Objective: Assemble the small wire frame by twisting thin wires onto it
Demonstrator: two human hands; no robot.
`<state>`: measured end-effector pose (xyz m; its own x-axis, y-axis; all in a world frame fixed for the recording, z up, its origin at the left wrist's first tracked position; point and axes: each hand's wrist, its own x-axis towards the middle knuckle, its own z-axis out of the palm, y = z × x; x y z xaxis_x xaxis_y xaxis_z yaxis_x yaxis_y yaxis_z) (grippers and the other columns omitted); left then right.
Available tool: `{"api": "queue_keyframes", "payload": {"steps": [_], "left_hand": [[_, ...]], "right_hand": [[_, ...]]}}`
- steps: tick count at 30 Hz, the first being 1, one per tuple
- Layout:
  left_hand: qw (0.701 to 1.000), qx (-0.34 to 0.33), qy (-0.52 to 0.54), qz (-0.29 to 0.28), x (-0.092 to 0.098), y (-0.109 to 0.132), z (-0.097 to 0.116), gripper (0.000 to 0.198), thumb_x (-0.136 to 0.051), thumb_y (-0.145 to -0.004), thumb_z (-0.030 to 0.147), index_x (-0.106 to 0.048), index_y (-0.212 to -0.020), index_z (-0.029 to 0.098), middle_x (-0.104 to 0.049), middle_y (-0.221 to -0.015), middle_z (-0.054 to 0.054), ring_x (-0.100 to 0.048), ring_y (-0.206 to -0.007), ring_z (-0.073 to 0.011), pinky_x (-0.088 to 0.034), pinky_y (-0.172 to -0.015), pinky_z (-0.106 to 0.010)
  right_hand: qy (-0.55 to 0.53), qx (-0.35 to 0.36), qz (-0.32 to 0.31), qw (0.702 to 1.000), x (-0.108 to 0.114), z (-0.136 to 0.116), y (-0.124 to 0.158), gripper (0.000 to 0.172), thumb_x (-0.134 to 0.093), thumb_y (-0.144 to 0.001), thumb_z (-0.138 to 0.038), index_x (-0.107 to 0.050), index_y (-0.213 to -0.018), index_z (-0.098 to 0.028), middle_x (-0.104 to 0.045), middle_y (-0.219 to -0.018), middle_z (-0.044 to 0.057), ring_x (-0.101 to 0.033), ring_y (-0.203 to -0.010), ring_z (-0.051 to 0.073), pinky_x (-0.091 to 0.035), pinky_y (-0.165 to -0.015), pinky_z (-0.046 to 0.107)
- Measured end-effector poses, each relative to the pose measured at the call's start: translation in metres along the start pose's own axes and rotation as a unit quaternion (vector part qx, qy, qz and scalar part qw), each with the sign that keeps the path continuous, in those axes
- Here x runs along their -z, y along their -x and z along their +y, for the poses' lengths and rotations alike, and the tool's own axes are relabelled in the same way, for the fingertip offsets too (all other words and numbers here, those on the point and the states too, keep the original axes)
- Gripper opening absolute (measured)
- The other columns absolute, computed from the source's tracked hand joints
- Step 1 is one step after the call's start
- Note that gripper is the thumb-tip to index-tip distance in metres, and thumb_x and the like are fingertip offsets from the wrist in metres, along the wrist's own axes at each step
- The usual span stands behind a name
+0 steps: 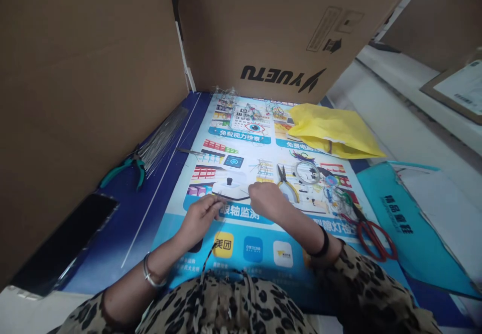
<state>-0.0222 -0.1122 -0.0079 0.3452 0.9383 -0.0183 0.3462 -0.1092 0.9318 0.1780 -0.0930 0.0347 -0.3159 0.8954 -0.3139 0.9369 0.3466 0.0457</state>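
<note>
My left hand (205, 214) is closed in a pinch above the printed sheet, with what looks like a thin wire at its fingertips. To its right, my right hand (266, 199) is curled into a fist, and a fine line shows by its fingers. Whatever that fist holds is too small to make out. The two hands are a short way apart. Just beyond my right hand lie yellow-handled pliers (288, 187), jaws pointing away. Near them is a ring-shaped wire coil (307, 172).
Cardboard panels (256, 32) wall the back and left. Leftward are teal-handled pliers (131, 167), a bundle of straight wires (161, 140) and a dark flat panel (71, 238). On the right are red-handled scissors (376, 238), a yellow bag (335, 128) and a turquoise bag (391, 198).
</note>
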Motion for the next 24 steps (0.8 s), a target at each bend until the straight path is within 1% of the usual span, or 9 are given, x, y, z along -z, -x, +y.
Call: {"api": "queue_keyframes", "payload": {"steps": [2, 5, 8, 11, 15, 18, 21, 24], "left_hand": [[1.000, 0.017, 0.013, 0.007, 0.000, 0.000, -0.001, 0.021, -0.045, -0.087, 0.028, -0.062, -0.088, 0.015, -0.056, -0.064, 0.001, -0.054, -0.060, -0.0116, -0.044, -0.059, -0.023], [0.999, 0.025, 0.033, 0.017, -0.002, 0.000, -0.003, 0.022, -0.046, -0.086, 0.029, -0.062, -0.089, 0.014, -0.058, -0.066, 0.000, -0.056, -0.059, -0.0118, -0.045, -0.060, -0.023], [0.999, 0.010, 0.036, 0.019, -0.002, 0.000, -0.006, 0.022, -0.046, -0.087, 0.027, -0.064, -0.091, 0.015, -0.062, -0.071, -0.001, -0.057, -0.061, -0.0116, -0.046, -0.061, -0.023], [0.999, -0.007, 0.031, 0.015, -0.002, 0.000, -0.008, 0.023, -0.045, -0.088, 0.027, -0.065, -0.093, 0.017, -0.064, -0.074, -0.001, -0.059, -0.068, -0.0130, -0.047, -0.065, -0.023], [0.999, -0.029, 0.012, 0.020, -0.002, 0.000, -0.011, 0.021, -0.047, -0.088, 0.027, -0.066, -0.092, 0.019, -0.068, -0.087, -0.002, -0.062, -0.083, -0.0148, -0.047, -0.075, -0.025], [0.999, -0.041, 0.006, 0.023, -0.003, 0.000, -0.011, 0.021, -0.046, -0.089, 0.026, -0.066, -0.094, 0.019, -0.068, -0.092, -0.002, -0.062, -0.088, -0.0152, -0.047, -0.079, -0.025], [0.999, -0.043, 0.011, 0.027, -0.003, 0.000, -0.010, 0.022, -0.045, -0.089, 0.028, -0.065, -0.089, 0.018, -0.068, -0.090, -0.002, -0.062, -0.084, -0.0146, -0.049, -0.074, -0.024], [0.999, -0.023, 0.019, 0.043, -0.003, -0.002, -0.008, 0.023, -0.045, -0.089, 0.030, -0.063, -0.083, 0.017, -0.067, -0.080, -0.001, -0.062, -0.071, -0.0125, -0.049, -0.066, -0.022]], "right_hand": [[-0.047, -0.012, 0.065, 0.997, -0.006, -0.004, 0.000, 0.016, -0.047, -0.074, -0.011, -0.060, -0.082, -0.013, -0.065, -0.081, 0.010, -0.061, -0.072, 0.019, -0.039, -0.058, 0.026], [-0.126, -0.001, 0.155, 0.980, -0.018, -0.024, 0.001, 0.014, -0.044, -0.077, -0.014, -0.057, -0.083, -0.016, -0.064, -0.079, 0.004, -0.059, -0.072, 0.014, -0.040, -0.062, 0.022], [-0.198, 0.021, 0.215, 0.956, -0.029, -0.046, 0.000, 0.011, -0.044, -0.076, -0.014, -0.054, -0.079, -0.019, -0.062, -0.073, 0.000, -0.058, -0.068, 0.011, -0.040, -0.063, 0.019], [-0.248, 0.028, 0.263, 0.932, -0.037, -0.057, -0.003, 0.010, -0.045, -0.074, -0.012, -0.052, -0.074, -0.020, -0.061, -0.071, -0.001, -0.057, -0.067, 0.011, -0.041, -0.061, 0.019], [-0.282, 0.029, 0.306, 0.909, -0.044, -0.060, -0.004, 0.012, -0.044, -0.074, -0.012, -0.052, -0.074, -0.020, -0.061, -0.071, 0.000, -0.057, -0.066, 0.012, -0.042, -0.060, 0.021], [-0.287, 0.029, 0.324, 0.901, -0.049, -0.061, -0.005, 0.012, -0.044, -0.075, -0.013, -0.054, -0.075, -0.020, -0.062, -0.072, 0.001, -0.058, -0.067, 0.013, -0.042, -0.061, 0.023], [-0.281, 0.039, 0.327, 0.901, -0.051, -0.061, -0.006, 0.012, -0.045, -0.079, -0.014, -0.056, -0.078, -0.019, -0.064, -0.074, 0.002, -0.059, -0.069, 0.014, -0.043, -0.063, 0.024], [-0.264, 0.070, 0.315, 0.909, -0.049, -0.057, -0.002, 0.015, -0.044, -0.085, -0.018, -0.059, -0.084, -0.019, -0.065, -0.078, 0.003, -0.060, -0.074, 0.014, -0.044, -0.068, 0.024]]}}
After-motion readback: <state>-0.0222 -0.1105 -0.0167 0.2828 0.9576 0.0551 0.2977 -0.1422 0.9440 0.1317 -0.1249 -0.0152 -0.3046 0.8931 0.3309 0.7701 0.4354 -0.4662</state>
